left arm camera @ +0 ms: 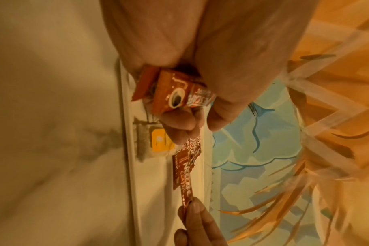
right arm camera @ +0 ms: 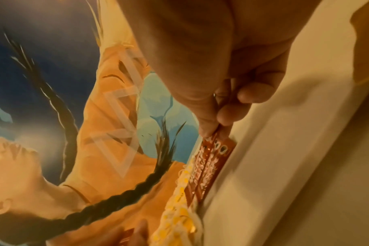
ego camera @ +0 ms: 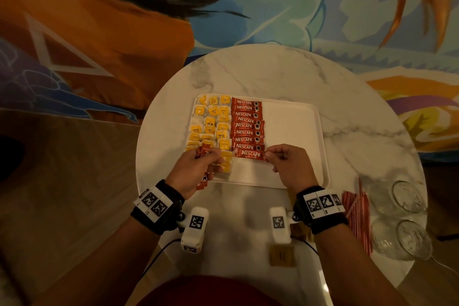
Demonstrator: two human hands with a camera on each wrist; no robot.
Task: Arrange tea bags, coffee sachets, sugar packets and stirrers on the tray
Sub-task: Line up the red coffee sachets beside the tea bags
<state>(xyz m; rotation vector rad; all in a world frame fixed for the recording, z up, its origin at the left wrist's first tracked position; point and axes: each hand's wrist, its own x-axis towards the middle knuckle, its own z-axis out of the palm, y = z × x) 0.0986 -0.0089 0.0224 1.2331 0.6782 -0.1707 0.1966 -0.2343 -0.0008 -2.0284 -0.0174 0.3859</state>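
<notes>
Your right hand (ego camera: 289,164) pinches one end of a red foil coffee sachet (ego camera: 250,155) between thumb and fingertips (right arm camera: 225,114), so that grip is clamped on the sachet. The sachet lies flat at the near end of the row of red coffee sachets (ego camera: 246,123), on the white plastic tray (ego camera: 295,131). Your left hand (ego camera: 196,169) is curled round a small bunch of spare red sachets (left arm camera: 175,93), so that grip is clamped too. The little yellow tea bags (ego camera: 211,124) fill the left part of the tray, just beside the red row. The right part of the tray is bare. The thin red and white stirrers (ego camera: 357,216) lie on the round white marble surface (ego camera: 273,74), near two clear glass cups (ego camera: 407,218). Some small brown packets (ego camera: 282,254) lie on the surface near you. These are probably the sugar, but they are blurry. A sachet like this looks very light, thin and a bit floppy. The foil looks smooth, so it may slide if you bump it. Hold it by the flat end, as you do now. I think you should lay it straight, touching the one above it, and let go gently. The stirrers look light and may roll, so it may be best to pick them up as a bunch near the middle.
</notes>
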